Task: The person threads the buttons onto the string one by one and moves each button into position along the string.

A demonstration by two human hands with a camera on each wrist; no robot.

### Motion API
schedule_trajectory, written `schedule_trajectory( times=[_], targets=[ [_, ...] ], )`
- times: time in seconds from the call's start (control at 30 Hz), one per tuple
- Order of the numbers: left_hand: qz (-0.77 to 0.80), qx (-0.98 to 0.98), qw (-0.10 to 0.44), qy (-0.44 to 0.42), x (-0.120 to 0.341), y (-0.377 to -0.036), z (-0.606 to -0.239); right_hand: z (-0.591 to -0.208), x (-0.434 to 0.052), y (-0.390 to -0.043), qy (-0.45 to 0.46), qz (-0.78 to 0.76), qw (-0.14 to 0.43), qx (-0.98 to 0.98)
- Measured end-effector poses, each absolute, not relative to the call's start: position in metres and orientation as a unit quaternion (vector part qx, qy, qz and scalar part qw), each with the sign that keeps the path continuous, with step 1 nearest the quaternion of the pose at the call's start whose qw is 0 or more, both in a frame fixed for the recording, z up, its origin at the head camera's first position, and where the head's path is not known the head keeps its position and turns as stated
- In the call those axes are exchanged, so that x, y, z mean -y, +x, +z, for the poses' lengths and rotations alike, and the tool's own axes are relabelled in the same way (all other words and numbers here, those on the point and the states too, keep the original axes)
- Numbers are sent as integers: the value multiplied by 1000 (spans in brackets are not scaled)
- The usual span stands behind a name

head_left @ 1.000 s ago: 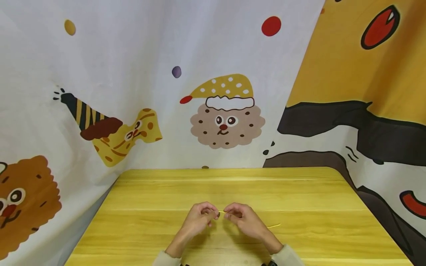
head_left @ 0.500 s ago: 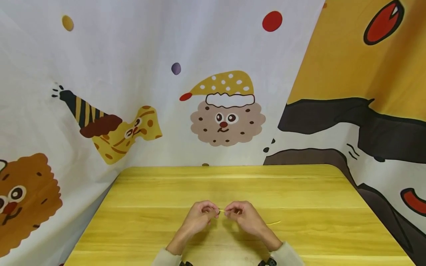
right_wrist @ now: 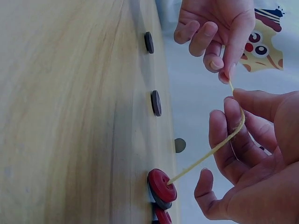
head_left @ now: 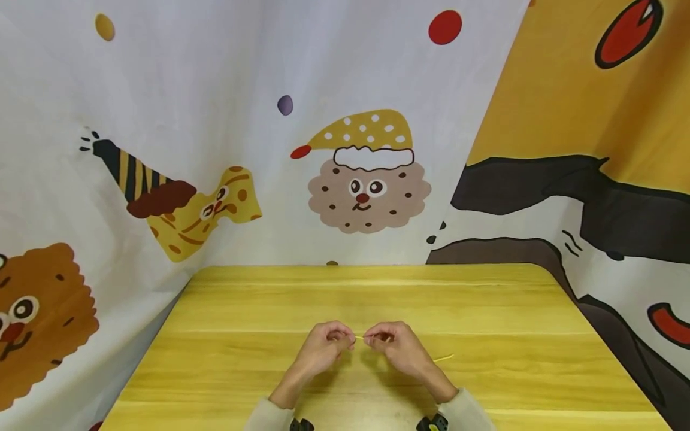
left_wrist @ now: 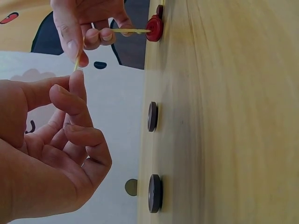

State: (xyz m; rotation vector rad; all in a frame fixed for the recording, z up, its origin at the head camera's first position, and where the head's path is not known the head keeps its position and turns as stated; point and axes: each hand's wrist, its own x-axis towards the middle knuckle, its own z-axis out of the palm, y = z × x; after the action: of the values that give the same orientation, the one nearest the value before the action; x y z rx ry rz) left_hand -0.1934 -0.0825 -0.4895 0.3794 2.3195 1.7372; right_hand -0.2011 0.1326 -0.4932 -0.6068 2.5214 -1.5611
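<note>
A thin yellow string [head_left: 359, 339] runs between my two hands over the middle of the yellow wooden table [head_left: 485, 299]. My left hand [head_left: 349, 340] pinches one end of the string [left_wrist: 76, 65] between thumb and fingertip. My right hand [head_left: 369, 341] pinches the string [right_wrist: 219, 144] a little further along, thumb over curled fingers. From there the string leads down into a red button [right_wrist: 162, 184] lying on the table, seen also as the red button [left_wrist: 154, 28] in the left wrist view. A loose tail of string [head_left: 444, 358] lies to the right of my right hand.
Two dark buttons [left_wrist: 152, 116] [left_wrist: 154, 192] lie in a row on the table beside the red one. Another red button [right_wrist: 162, 217] and a dark one sit under the threaded button. Cartoon-printed cloth [head_left: 366, 179] walls the table on three sides.
Both hands keep their pinch on the string and stay almost in place. The head view has tilted slightly, so the scene sits a little higher in the frame.
</note>
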Motion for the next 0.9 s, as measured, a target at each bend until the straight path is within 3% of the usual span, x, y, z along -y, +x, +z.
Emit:
schedule_trajectory(
  times=[0.33, 0.7, 0.9],
  targets=[
    [576, -802, 100, 122, 86, -200, -485, -490, -134, -205, -192, -511, 38, -837],
    [501, -856, 41, 115, 104, -218, -490, -492, -136, -205, -171, -528, 45, -830],
    [479, -867, 56, 123, 110, -229, -495, -489, -135, -205, -141, -548, 64, -822]
  ],
)
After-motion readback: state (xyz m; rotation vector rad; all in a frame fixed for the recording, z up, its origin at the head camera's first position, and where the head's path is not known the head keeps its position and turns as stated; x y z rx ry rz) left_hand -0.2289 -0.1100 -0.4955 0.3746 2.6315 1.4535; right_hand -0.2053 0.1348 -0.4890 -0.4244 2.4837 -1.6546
